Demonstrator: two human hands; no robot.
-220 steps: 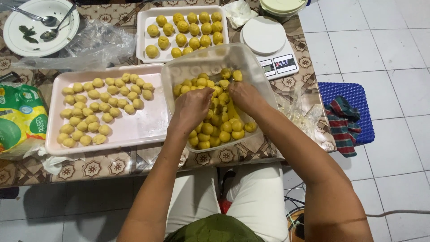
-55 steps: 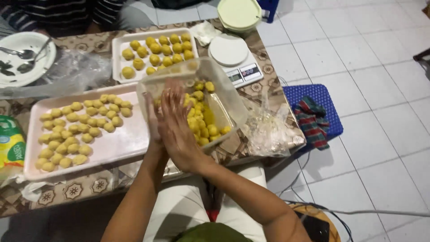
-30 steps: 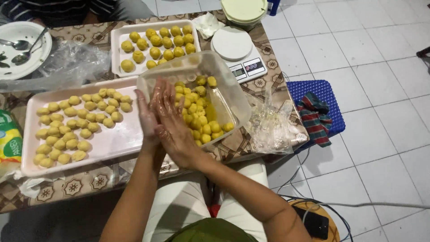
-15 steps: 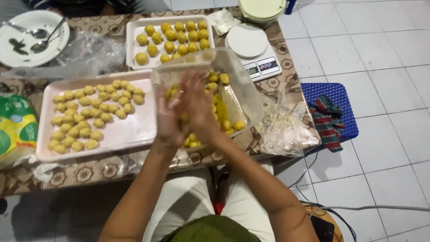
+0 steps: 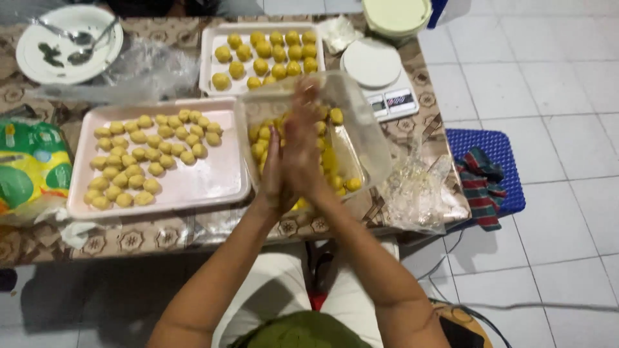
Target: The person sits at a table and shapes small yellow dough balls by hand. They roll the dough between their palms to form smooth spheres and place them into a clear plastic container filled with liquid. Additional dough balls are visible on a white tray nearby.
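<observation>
Both palms pressed flat together, fingers straight and closed, the left hand [image 5: 272,169] against the right hand [image 5: 303,149], over the clear tub [image 5: 361,122] of yellow dough pieces near the table's front edge. Whether a piece sat between the palms could not be told. The pink tray [image 5: 213,183] of shaped pieces lay just left. The tub looked tilted; a knock from the wrists could likely tip it and spill dough off the front edge.

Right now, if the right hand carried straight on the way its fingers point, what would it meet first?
The right hand, pressed palm to palm against the left hand, points away from the person. First in that line looks to be the far wall of the clear plastic tub; height above it is unclear.
</observation>
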